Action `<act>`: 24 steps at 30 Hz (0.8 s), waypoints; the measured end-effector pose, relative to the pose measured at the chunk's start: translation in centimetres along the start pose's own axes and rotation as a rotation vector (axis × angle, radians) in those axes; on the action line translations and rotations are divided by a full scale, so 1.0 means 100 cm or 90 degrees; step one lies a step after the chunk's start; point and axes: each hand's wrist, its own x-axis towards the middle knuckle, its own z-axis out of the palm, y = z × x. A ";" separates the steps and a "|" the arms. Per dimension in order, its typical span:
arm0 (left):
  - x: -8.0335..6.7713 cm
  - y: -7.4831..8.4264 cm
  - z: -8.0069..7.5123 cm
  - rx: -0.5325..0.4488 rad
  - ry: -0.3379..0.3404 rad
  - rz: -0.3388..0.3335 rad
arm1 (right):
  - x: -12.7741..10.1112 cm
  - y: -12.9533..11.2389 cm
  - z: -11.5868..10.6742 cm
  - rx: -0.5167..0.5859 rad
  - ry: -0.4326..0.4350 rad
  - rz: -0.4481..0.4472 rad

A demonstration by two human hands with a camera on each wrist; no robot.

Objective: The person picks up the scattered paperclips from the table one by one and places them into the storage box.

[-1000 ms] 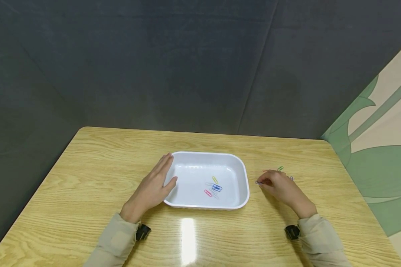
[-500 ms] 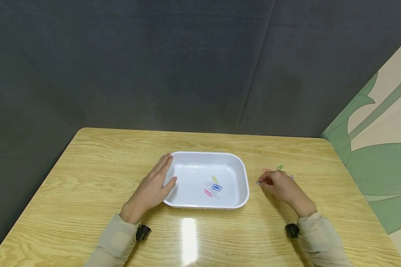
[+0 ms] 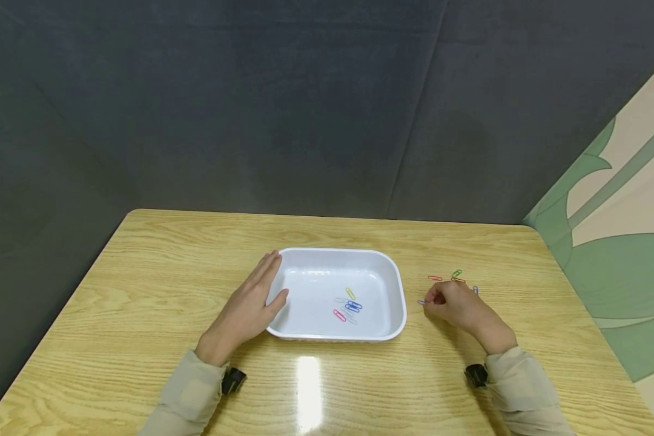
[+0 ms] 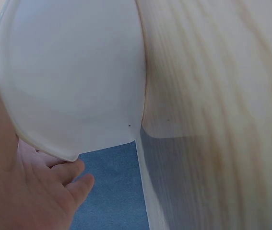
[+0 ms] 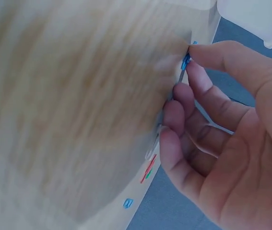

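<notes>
A white tray (image 3: 404, 309) sits mid-table with several paper clips inside: yellow (image 3: 350, 293), pink (image 3: 340, 315), blue (image 3: 353, 306) and pale ones. My left hand (image 3: 247, 306) rests along its left rim, fingers fairly straight and the thumb reaching over the inside. In the left wrist view, fingers (image 4: 81, 189) show at the rim beside the tray's outer wall (image 4: 78, 72). To the tray's right, my right hand (image 3: 458, 309) pinches a blue paper clip (image 5: 186, 60) between thumb and index finger, close at the tabletop; the other fingers are curled.
Beyond my right hand lie a red paper clip (image 3: 435, 278), a green one (image 3: 457, 273), an orange one (image 3: 458, 280) and a purple-blue one (image 3: 475, 290). The wooden table (image 3: 142, 272) meets a dark cloth partition (image 3: 278, 121) at the back.
My right hand has shifted slightly toward me with the blue paper clip, leaving the red and orange clips more exposed. The left hand and tray have stayed put.
</notes>
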 end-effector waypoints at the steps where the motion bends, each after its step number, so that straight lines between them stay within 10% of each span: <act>1: 0.000 0.000 0.000 0.000 0.000 0.000 | 0.000 0.000 0.000 0.002 -0.003 0.003; 24: 0.000 0.000 0.000 0.001 0.000 0.003 | -0.003 0.004 0.003 0.008 0.029 -0.075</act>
